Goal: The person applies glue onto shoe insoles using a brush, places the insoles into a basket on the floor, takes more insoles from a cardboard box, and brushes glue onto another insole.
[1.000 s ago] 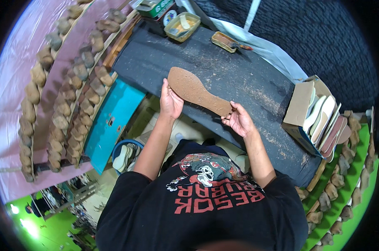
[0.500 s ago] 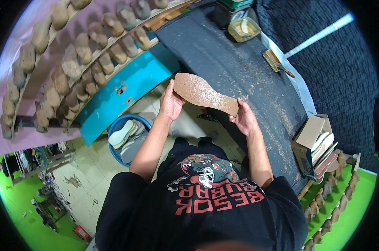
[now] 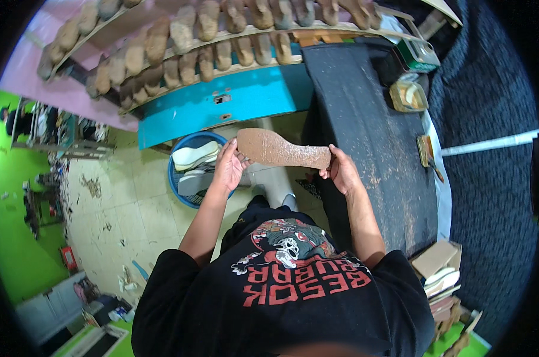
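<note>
Between my two hands I hold a brown shoe sole (image 3: pixel 278 149) in the air, lying crosswise. Its upper face looks wet and shiny in patches, most of all toward the narrow right end. My left hand (image 3: pixel 229 168) pinches the broad end by its edge. At the narrow end, the fingers and thumb of my right hand (image 3: pixel 343 171) are closed on the edge. Below and left of the sole stands a blue basket (image 3: pixel 173 181) on the floor, with pale soles (image 3: pixel 196 156) and grey pieces in it.
A black-covered workbench (image 3: pixel 370 143) with scattered crumbs runs along the right. On it are a brush (image 3: pixel 425 150), a tub of yellowish stuff (image 3: pixel 408 96) and a cardboard box (image 3: pixel 439 259) of soles. Wooden shoe lasts (image 3: pixel 183 27) line shelves above a turquoise panel (image 3: pixel 257 89).
My view and body have turned right, toward the basket and shelves. The sole has come with my hands and lies more level; both hands keep their hold on it.
</note>
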Demonstrator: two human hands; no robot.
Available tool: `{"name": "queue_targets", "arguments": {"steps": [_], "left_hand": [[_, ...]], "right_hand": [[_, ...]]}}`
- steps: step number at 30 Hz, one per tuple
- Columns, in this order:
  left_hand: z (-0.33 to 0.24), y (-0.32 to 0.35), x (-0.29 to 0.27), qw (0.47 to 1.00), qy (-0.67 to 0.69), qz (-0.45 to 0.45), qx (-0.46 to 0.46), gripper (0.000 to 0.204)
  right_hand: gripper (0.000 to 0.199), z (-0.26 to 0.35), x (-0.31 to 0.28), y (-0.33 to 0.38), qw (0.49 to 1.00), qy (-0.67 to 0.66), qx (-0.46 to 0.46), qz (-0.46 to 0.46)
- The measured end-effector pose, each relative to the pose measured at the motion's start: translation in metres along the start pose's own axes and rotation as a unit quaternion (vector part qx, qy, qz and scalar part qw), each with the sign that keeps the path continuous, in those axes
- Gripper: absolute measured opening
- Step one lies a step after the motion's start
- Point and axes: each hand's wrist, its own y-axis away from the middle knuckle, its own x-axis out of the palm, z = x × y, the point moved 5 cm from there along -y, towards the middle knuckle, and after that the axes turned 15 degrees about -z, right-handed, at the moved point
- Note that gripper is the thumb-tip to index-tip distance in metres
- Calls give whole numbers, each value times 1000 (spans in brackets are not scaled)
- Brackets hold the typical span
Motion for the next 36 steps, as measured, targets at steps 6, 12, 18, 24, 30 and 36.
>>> {"name": "queue_targets", "arguments": {"steps": [6, 12, 18, 24, 30, 36], "left_hand": [[31, 37, -55, 993, -7, -120, 12, 35], [55, 79, -130, 973, -114, -200, -21, 57], [75, 90, -170, 969, -95, -210, -84, 68], [56, 70, -213, 949, -105, -282, -99, 76], [4, 46, -267, 955, -4, -268, -123, 68], [-49, 8, -339, 964, 35, -231, -124, 49]], "right_hand": [[38, -48, -1, -20, 994, 44, 87, 46], [37, -74, 25, -7, 970, 164, 110, 139], [33, -107, 44, -11, 949, 252, 95, 165], [31, -144, 82, -18, 935, 305, 68, 170], [39, -163, 169, -11, 892, 352, -25, 283], [28, -177, 257, -12, 839, 395, -110, 358]]}}
